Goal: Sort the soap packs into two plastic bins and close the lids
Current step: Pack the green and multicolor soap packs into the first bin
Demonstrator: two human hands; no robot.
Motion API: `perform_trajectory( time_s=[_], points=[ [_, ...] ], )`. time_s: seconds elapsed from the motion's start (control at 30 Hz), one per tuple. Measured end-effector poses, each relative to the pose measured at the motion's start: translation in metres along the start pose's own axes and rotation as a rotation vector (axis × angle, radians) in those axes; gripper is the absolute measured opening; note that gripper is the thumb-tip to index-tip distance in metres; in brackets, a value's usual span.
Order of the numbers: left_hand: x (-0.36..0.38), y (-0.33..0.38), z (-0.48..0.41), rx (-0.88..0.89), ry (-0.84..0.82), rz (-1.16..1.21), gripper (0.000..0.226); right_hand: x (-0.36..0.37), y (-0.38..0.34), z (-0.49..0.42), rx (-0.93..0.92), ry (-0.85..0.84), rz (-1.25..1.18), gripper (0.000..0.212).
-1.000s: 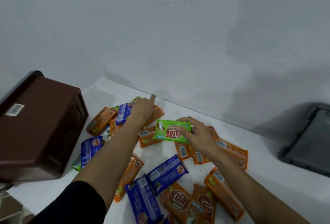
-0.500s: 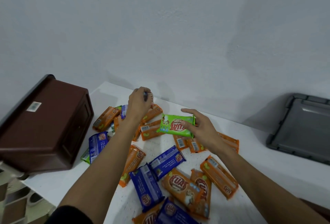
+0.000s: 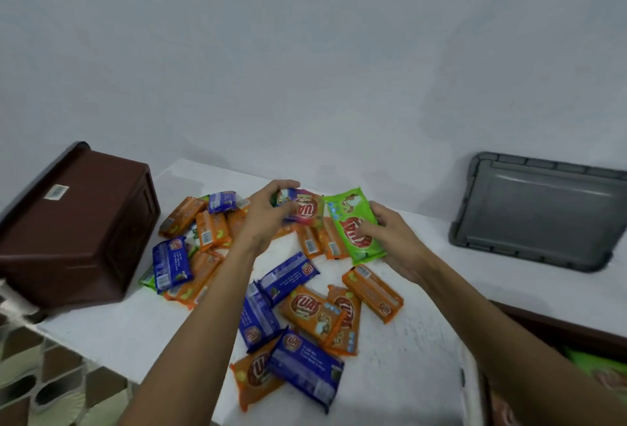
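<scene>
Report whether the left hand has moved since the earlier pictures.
Yes. The left hand has left the far blue pack it lay on and gone right, now gripping a blurred pack beside the green pack.

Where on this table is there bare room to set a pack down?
Bare table lies between the soap pile and the grey lid, and at the front left beside the brown bin. The middle is crowded; there the left hand grips a blurred pack and the right hand a green pack.
</scene>
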State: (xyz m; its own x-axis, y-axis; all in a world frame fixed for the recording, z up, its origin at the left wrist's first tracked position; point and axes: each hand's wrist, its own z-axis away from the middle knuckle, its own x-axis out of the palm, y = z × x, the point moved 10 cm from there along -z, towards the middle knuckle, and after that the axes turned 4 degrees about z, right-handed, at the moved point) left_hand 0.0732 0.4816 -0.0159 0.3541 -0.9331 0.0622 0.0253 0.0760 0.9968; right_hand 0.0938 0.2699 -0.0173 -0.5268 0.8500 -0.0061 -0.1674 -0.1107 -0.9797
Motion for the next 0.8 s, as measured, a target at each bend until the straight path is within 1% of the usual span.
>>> perform_trajectory(
  time_s=[0.13,0.2,0.3,0.37,0.43,0.53,0.57,0.63,0.7,0.8],
  points=[
    [0.04,-0.003,0.027,-0.025,-0.028,0.043,0.025,-0.029,-0.001,0.034,-0.049,0.033,-0.083,0.028],
    [0.061,-0.006,0.038,-0.027,-0.047,0.041,0.024,-0.05,-0.001,0.051,-0.069,0.102,-0.065,0.03],
    [0.092,-0.01,0.055,-0.055,-0.076,0.069,0.027,-0.08,-0.005,0.08,-0.092,0.176,0.002,0.026],
    [0.113,-0.01,0.067,-0.063,-0.075,0.102,0.034,-0.098,-0.005,0.098,-0.105,0.199,0.018,0.025],
    [0.132,-0.011,0.08,-0.079,-0.066,0.158,0.045,-0.113,-0.005,0.118,-0.117,0.206,0.036,0.035],
    [0.162,-0.015,0.095,-0.132,-0.086,0.264,0.056,-0.131,-0.006,0.15,-0.142,0.184,0.045,0.062],
    [0.172,-0.016,0.099,-0.151,-0.101,0.284,0.057,-0.137,-0.006,0.161,-0.144,0.178,0.05,0.068],
    [0.194,-0.018,0.108,-0.182,-0.156,0.317,0.051,-0.148,-0.003,0.182,-0.145,0.171,0.046,0.07],
    [0.214,-0.021,0.119,-0.203,-0.212,0.339,0.039,-0.159,0.001,0.201,-0.151,0.173,0.045,0.067],
    [0.237,-0.025,0.133,-0.222,-0.241,0.347,0.032,-0.175,0.01,0.224,-0.142,0.18,0.047,0.055]
  ],
)
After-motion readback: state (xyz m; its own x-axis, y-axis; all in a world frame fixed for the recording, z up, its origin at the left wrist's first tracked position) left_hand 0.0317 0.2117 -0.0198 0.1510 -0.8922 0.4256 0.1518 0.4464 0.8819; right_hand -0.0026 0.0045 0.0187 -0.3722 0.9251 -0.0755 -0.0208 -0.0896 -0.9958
